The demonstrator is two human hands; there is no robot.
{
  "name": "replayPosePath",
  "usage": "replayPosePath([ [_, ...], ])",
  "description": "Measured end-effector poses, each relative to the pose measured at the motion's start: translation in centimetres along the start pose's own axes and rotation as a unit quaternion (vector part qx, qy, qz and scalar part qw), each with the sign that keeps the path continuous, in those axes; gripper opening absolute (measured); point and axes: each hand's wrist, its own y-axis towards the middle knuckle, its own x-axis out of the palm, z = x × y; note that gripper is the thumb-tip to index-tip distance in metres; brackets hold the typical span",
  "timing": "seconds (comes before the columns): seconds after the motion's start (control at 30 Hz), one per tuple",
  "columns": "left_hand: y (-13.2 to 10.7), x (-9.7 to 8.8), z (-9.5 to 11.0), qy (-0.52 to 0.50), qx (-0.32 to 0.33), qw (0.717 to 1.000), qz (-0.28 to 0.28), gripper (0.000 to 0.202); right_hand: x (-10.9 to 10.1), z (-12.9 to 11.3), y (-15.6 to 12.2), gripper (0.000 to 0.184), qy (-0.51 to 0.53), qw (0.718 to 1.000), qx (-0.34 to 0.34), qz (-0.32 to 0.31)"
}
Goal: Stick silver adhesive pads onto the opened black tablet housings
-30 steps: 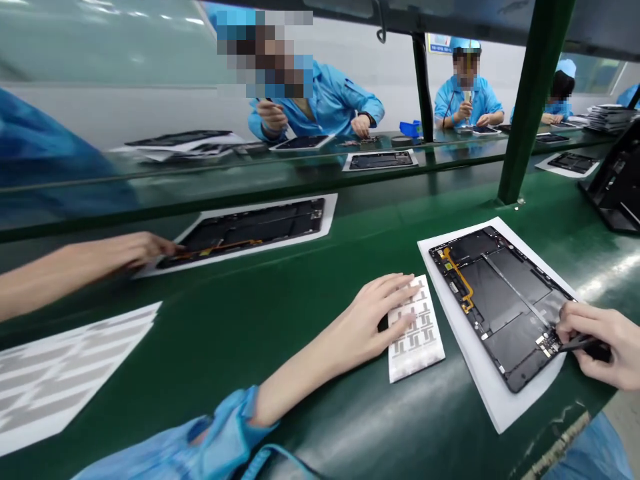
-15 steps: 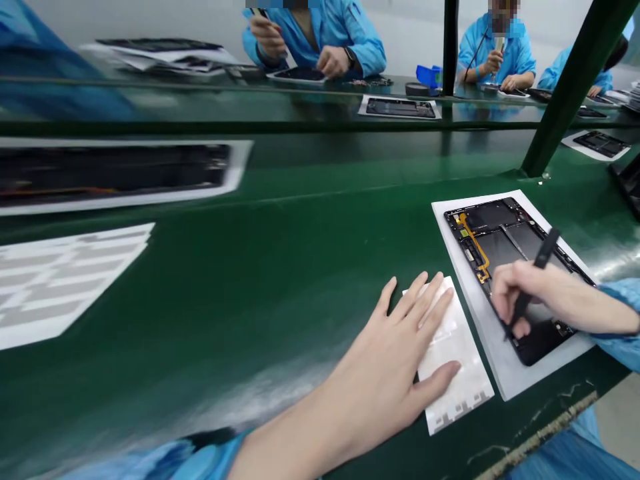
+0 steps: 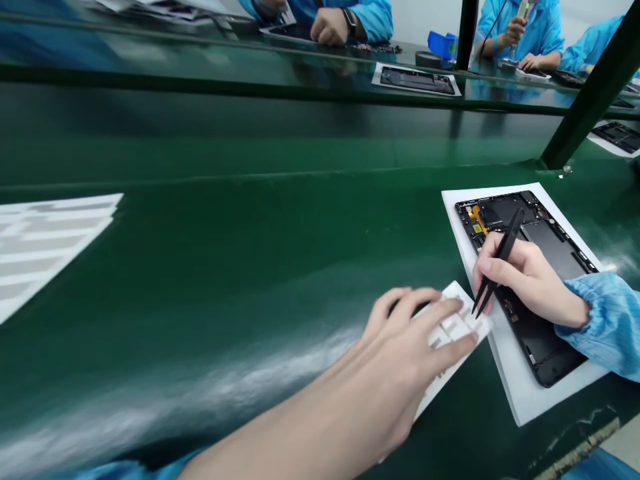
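Note:
My right hand [image 3: 517, 267] holds black tweezers [image 3: 505, 250], their tips pointing down at the upper right corner of a small white sticker sheet [image 3: 453, 327]. My left hand [image 3: 410, 347] grips this sheet, bent fingers along its upper part and thumb near the right corner; much of the sheet is hidden beneath the hand. Below my right wrist lies an opened tablet [image 3: 560, 247], black inside with an orange flex cable near its upper left. It rests on a white padded sheet [image 3: 525, 403]. Whether the tweezer tips touch the sticker sheet I cannot tell.
Larger white sheets with grey strips [image 3: 45, 240] lie at the left on the green bench [image 3: 250, 267]. A green post [image 3: 583, 100] rises behind the tablet. Across the bench, co-workers in blue [image 3: 530, 33] handle devices; another tablet [image 3: 417, 80] lies near a blue bin [image 3: 443, 47].
My left hand has bent its flat fingers and turned the sticker sheet toward the tablet. My right hand has moved the tweezers left, from the tablet to the sheet. The view has shifted down.

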Motion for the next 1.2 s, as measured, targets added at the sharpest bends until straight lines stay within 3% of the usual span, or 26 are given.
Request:
replayPosePath([
  [0.07,0.0,-0.8,0.2,-0.063,0.027,0.998,-0.016,0.059,0.1,-0.2,0.1,0.045,0.004,1.000,-0.005,0.018],
  [0.2,0.0,-2.0,1.0,-0.223,0.039,0.973,-0.031,0.039,0.1,-0.3,0.3,0.042,0.014,0.999,-0.010,0.034],
  [0.3,0.1,-2.0,1.4,-0.249,0.050,0.967,-0.014,0.037,0.1,-0.2,0.3,0.032,0.015,0.999,-0.013,0.038],
  [0.37,0.2,-1.6,1.2,-0.217,0.036,0.973,0.063,0.038,0.0,-0.2,0.3,0.025,0.009,0.999,-0.014,0.040],
  [0.43,0.3,-1.2,0.7,-0.109,-0.009,0.985,0.131,0.032,0.0,-0.3,0.4,0.019,0.005,0.999,-0.015,0.044],
  [0.47,0.4,-1.1,0.4,-0.035,-0.030,0.990,0.130,0.028,0.0,-0.3,0.4,0.018,0.003,0.999,-0.017,0.046],
  [0.53,0.6,-0.8,-0.2,0.108,-0.034,0.991,0.076,0.037,0.0,-0.3,0.4,0.015,0.001,0.999,-0.020,0.049],
  [0.63,0.7,-0.7,-0.4,0.206,-0.002,0.978,-0.001,0.047,0.1,-0.2,0.2,0.015,-0.007,0.999,-0.021,0.043],
  [0.8,0.5,0.1,1.0,0.216,-0.048,0.975,0.024,0.055,0.8,0.0,-0.4,0.020,-0.057,0.998,0.010,-0.021],
  [0.87,0.5,0.5,1.4,0.210,-0.036,0.977,0.028,0.059,1.2,0.1,-0.6,0.020,-0.086,0.996,0.013,-0.033],
  [1.0,0.5,0.8,1.3,0.220,0.009,0.975,0.018,0.062,1.6,0.1,-0.7,0.016,-0.130,0.991,0.001,-0.032],
  [1.2,0.4,0.9,1.2,0.215,0.016,0.976,0.027,0.062,1.4,0.2,-0.7,0.017,-0.169,0.986,-0.005,-0.013],
])
